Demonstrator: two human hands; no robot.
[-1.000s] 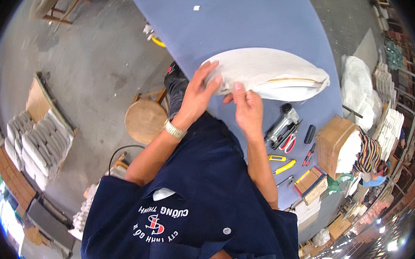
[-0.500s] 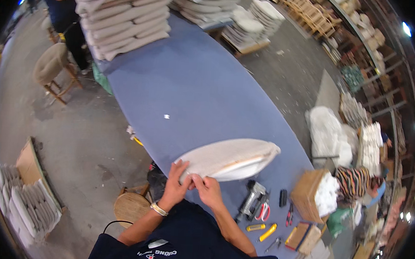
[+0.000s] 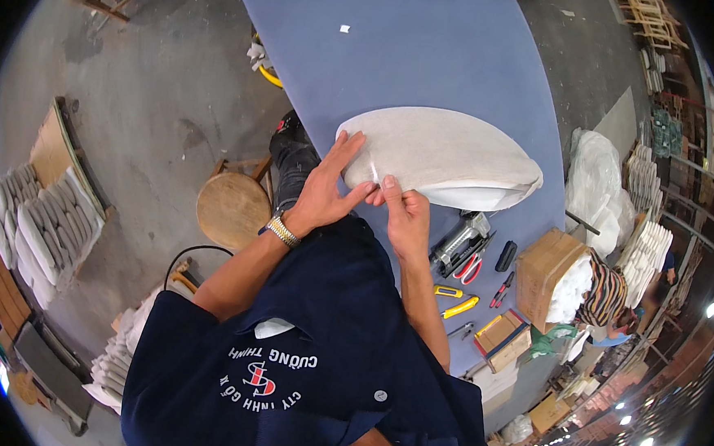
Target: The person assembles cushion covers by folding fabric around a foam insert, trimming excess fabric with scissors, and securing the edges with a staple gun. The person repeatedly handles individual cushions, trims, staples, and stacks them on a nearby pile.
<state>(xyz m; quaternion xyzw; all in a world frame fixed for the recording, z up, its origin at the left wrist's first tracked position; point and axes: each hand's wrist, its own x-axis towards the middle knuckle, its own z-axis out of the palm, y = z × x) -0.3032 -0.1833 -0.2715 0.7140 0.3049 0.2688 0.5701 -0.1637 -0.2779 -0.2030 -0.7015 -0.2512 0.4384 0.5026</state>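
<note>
A cushion (image 3: 451,147) in pale beige fabric, rounded and tapering to the right, lies tilted on the near part of the blue-grey table. White padding or lining (image 3: 477,196) shows along its near edge, where the cover gapes. My left hand (image 3: 327,184) lies on its left end, fingers stretched over the fabric and thumb pointing toward the other hand. My right hand (image 3: 406,218) pinches the cover's near edge between thumb and fingers. Its fingertips nearly meet the left thumb. What lies under the cushion is hidden.
Right of my right hand lie a staple gun (image 3: 458,241), red-handled scissors (image 3: 470,267), yellow cutters (image 3: 460,307) and pliers (image 3: 502,289). A cardboard box (image 3: 546,271) of white stuffing stands beyond them. A round wooden stool (image 3: 233,211) is at the left, near stacked cushions (image 3: 50,225).
My view has tilted down, so the cushion and both hands sit higher in it. The cushion's top faces me more. My right hand still pinches the near edge, and the left stays on the left end.
</note>
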